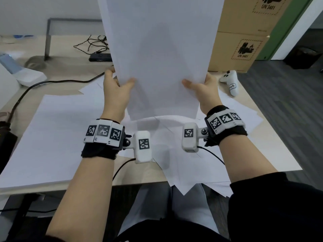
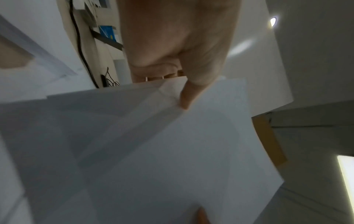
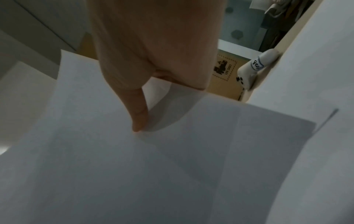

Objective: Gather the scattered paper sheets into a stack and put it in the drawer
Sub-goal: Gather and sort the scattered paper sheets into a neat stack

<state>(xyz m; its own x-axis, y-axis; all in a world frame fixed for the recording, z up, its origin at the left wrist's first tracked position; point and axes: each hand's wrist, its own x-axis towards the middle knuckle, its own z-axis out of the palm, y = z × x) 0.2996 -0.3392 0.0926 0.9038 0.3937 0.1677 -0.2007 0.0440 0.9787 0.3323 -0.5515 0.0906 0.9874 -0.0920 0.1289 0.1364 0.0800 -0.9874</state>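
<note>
A stack of white paper sheets (image 1: 160, 49) stands upright above the desk, held between both hands. My left hand (image 1: 116, 84) grips its left edge, thumb on the near face and fingers behind. My right hand (image 1: 201, 86) grips the right edge the same way. In the left wrist view the thumb presses on the paper stack (image 2: 172, 151); in the right wrist view the thumb lies on the paper stack (image 3: 153, 166). More loose sheets (image 1: 57, 137) lie scattered flat on the desk (image 1: 272, 151), some hanging over its front edge. No drawer is in view.
A white game controller (image 1: 230, 82) lies at the desk's right rear. Cardboard boxes (image 1: 244, 32) stand behind it. A black power strip (image 1: 99, 57) with cables and a white-blue device (image 1: 22, 72) sit at the left rear. A black cable (image 1: 35, 88) crosses the left side.
</note>
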